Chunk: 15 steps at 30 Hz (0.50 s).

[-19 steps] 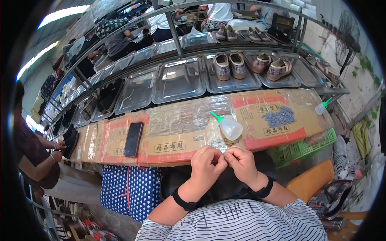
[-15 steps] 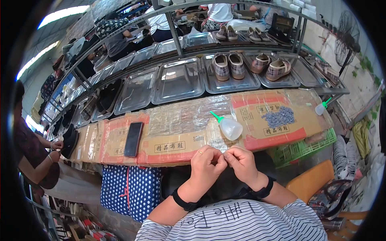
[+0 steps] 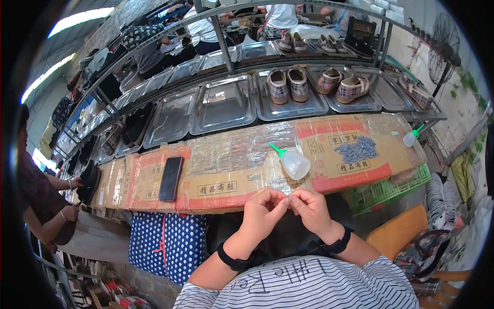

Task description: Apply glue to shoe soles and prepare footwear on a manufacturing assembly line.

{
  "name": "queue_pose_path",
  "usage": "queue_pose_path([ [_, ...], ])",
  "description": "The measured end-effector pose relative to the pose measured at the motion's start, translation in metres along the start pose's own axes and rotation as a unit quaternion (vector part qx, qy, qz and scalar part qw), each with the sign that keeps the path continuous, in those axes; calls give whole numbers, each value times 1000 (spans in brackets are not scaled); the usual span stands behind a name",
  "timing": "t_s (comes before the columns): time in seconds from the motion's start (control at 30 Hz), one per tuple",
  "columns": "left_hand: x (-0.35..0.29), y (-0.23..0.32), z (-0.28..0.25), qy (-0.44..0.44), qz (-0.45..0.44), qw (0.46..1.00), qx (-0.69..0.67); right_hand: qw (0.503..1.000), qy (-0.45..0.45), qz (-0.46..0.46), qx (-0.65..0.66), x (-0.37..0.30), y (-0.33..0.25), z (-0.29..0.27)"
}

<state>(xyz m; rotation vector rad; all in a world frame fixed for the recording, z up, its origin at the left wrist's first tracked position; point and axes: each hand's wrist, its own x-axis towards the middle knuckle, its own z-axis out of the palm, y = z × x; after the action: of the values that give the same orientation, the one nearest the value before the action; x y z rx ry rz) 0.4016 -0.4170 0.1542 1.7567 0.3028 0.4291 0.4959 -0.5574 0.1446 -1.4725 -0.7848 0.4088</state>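
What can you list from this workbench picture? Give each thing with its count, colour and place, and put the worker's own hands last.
Flattened cardboard sheets: several, brown with red bands, taped over the bench.
Black slab phone: one, on the cardboard, left of centre.
Clear squeeze bottle with green nozzle: one, lying on the cardboard; a second at the far right edge.
Small grey pieces: one heap, on the right cardboard sheet.
Steel trays: a long row, on the rack behind the bench.
Plaid slip-on shoes: two pairs, beige check, on the right trays.
Blue polka-dot cloth bag: one, under the bench.
Green plastic crate: one, lower right.
Left hand and right hand: fingertips pinched together; anything held is too small to tell.
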Motion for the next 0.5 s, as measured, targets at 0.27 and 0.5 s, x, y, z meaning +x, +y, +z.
queue_pose_path([
  [0.27,4,-6,-1,-82,-61,994,-41,1000,-24,-10,-3,-2,4,-8],
  [0.5,10,2,-5,-180,-91,977,-64,994,-74,43,63,-5,9,-18],
])
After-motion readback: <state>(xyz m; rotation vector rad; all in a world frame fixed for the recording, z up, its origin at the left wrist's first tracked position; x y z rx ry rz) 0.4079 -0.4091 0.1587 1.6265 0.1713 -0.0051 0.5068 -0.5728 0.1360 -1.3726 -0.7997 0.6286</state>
